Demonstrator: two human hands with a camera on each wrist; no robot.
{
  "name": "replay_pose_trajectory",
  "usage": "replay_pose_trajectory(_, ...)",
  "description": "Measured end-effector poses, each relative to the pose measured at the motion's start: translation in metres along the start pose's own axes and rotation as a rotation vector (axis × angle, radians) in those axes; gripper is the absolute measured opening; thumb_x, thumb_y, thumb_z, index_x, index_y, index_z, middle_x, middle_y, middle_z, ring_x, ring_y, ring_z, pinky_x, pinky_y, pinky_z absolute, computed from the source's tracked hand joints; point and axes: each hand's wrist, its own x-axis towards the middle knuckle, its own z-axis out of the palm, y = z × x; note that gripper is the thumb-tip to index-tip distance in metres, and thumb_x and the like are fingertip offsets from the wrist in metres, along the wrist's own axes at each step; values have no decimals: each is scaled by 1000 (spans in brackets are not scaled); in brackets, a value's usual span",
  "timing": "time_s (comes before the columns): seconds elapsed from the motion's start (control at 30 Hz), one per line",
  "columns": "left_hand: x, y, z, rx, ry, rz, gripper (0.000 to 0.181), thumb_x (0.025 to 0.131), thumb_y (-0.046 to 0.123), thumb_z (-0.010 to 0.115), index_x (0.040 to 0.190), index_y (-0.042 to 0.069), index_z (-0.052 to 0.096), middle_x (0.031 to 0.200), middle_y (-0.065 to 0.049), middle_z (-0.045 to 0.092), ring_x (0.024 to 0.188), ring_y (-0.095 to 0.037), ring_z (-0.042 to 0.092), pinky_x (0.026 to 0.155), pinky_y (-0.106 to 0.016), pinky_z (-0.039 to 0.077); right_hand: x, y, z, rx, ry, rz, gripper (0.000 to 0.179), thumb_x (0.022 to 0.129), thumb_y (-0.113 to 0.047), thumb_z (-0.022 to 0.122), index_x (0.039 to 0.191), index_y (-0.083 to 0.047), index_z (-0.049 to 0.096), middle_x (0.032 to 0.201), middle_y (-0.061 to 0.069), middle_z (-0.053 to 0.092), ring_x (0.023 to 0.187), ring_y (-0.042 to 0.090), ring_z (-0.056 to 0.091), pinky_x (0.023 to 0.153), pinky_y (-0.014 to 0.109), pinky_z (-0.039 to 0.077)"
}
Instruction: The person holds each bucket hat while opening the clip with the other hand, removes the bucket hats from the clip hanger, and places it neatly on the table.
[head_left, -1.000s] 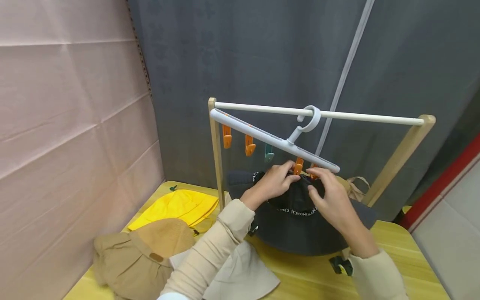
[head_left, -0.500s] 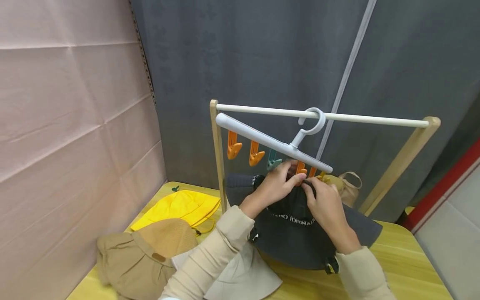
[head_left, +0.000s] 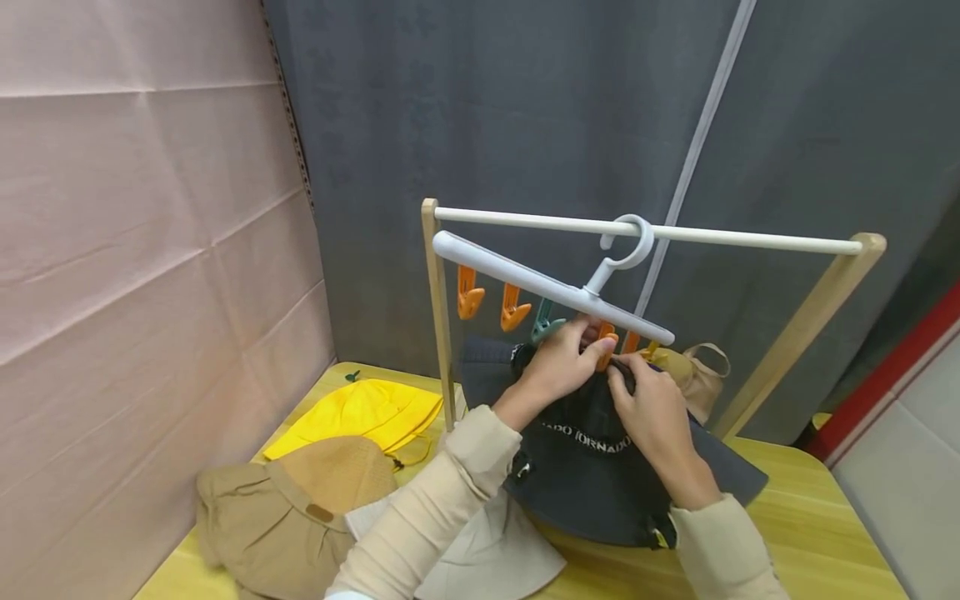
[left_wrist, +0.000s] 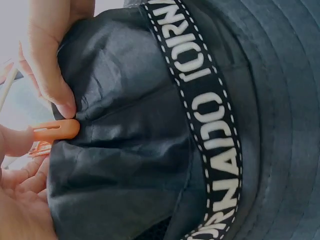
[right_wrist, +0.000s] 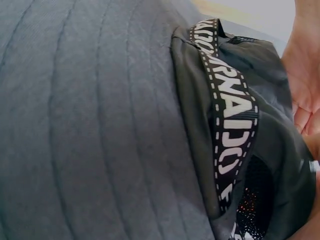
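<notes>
Left hand has thumb and fingers closed on an orange clip, its tip lapping over the crown edge of the dark hat; can't tell if the clip bites the fabric. Right hand pinches the same crown just beside the clip, thumb on the near side, fingers bunching the cloth. Hat is held below the low end of the hanger, wide brim toward the wearer, white lettering on its band facing up. Hanger hooks over the white rail and tilts down to the right. Two more orange clips hang off its high end, then a teal clip nearer the hands. On the table, left side: yellow hat, tan hat in front of it, pale hat partly under the left sleeve (lettering shows sharp in both wrist views).
</notes>
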Motion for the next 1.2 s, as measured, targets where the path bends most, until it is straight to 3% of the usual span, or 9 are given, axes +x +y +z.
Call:
replay_pose_trajectory(0.2,7,-1,5,-30,84,-52,18,94,22,54,104,8,62,96,-5,68,86,-14,64,71,-17,48,-1,1,-4,3,-22,-5,20,90,-14,57,100,1,65,90,21,69,77,38,64,70,51,48)
replay_pose_trajectory(0.33,10,-4,5,-30,100,-66,18,94,22,54,103,8,63,96,-5,68,86,-15,64,72,-20,49,-2,1,-8,6,-66,0,20,89,-14,57,99,1,66,89,22,69,76,38,64,69,51,48)
replay_pose_trajectory(0.67,11,-8,0,-8,30,-67,24,96,26,49,113,11,57,101,-4,65,91,-15,62,76,-22,48,-12,6,-29,-4,-198,-21,13,87,-18,61,91,-8,69,76,10,69,68,27,62,62,42,47)
replay_pose_trajectory(0.9,5,-11,-3,39,-47,-44,38,97,29,45,131,13,44,118,-6,60,104,-15,59,88,-26,48,-29,8,-53,16,-208,-50,7,86,-17,65,90,-13,69,82,5,70,75,27,63,66,42,46)
replay_pose_trajectory(1.0,-1,-21,-8,85,-65,-53,41,96,32,48,133,14,45,125,-5,58,113,-16,57,95,-30,46,-38,8,-61,22,-224,-26,7,88,-20,64,92,-16,69,86,5,70,77,27,62,67,42,45)
replay_pose_trajectory(1.1,-12,-36,-21,193,-65,-69,39,95,32,53,128,12,50,120,-5,60,110,-20,57,92,-34,47,-46,10,-68,16,-232,6,9,88,-23,64,93,-18,69,90,5,70,80,27,61,68,42,43)
replay_pose_trajectory(1.2,-25,-55,-40,250,40,-38,28,93,26,56,116,10,59,106,-5,64,96,-19,58,84,-33,49,-54,12,-73,14,-222,31,9,88,-23,64,94,-18,68,93,5,70,84,27,61,70,43,44)
